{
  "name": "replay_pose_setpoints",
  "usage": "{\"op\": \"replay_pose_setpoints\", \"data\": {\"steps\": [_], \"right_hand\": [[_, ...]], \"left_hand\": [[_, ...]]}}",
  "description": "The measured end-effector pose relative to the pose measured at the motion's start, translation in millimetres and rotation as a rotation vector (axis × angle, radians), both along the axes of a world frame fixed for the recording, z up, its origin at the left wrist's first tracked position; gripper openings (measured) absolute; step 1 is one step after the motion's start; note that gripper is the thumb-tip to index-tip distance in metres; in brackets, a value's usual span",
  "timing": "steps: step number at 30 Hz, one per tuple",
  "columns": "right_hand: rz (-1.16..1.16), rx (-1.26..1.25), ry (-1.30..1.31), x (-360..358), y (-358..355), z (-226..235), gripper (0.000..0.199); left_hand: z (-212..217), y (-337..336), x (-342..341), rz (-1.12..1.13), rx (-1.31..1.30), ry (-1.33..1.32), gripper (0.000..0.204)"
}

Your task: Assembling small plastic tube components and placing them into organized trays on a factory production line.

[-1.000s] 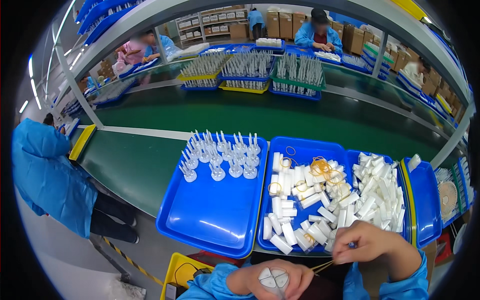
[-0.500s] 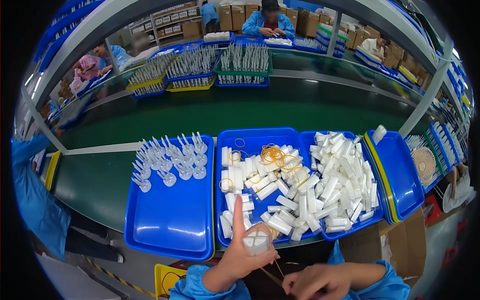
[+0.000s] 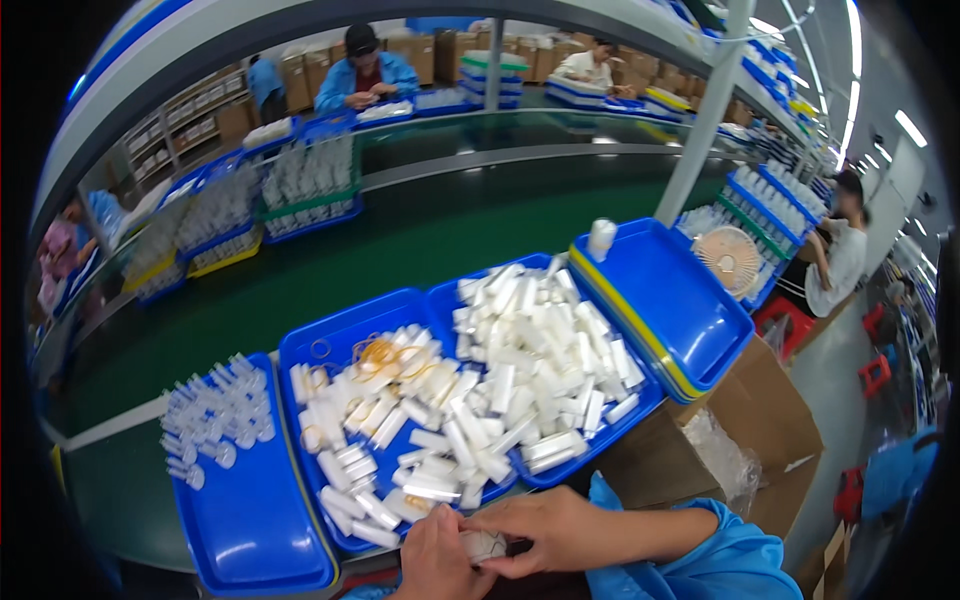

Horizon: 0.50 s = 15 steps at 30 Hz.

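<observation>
The right hand (image 3: 548,530) has come up from below to meet the left hand (image 3: 435,555), so the band lately stretched between them no longer shows, and whether it now sits on the bundle I cannot tell. The round white bundle (image 3: 484,545) is between the hands, left fingers curled about it, right thumb and fingers closed on its edge. From there, the blue tray (image 3: 250,530) toward half past nine holds clear plastic stems (image 3: 222,415); the one at eleven, white wrapped pieces (image 3: 380,415) and rubber bands (image 3: 378,357); the one past twelve, more pieces; the tray stack (image 3: 670,300) at one, a white cylinder (image 3: 602,240).
</observation>
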State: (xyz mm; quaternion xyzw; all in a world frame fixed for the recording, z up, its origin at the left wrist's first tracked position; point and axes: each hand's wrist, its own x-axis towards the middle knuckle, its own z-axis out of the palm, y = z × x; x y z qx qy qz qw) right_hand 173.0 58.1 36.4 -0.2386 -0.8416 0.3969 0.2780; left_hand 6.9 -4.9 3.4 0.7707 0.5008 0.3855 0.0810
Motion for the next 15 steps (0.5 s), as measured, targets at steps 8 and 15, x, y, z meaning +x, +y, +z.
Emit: {"op": "replay_pose_setpoints", "data": {"steps": [8,15], "right_hand": [[0.015,0.101,-0.017,25,4,17,0.037],[-0.879,0.633,-0.116,132,164,64,0.031]], "left_hand": [[-30,13,4,-0.027,-0.02,-0.221,0.042],[42,-11,-37,0.164,0.039,-0.071,0.079]]}}
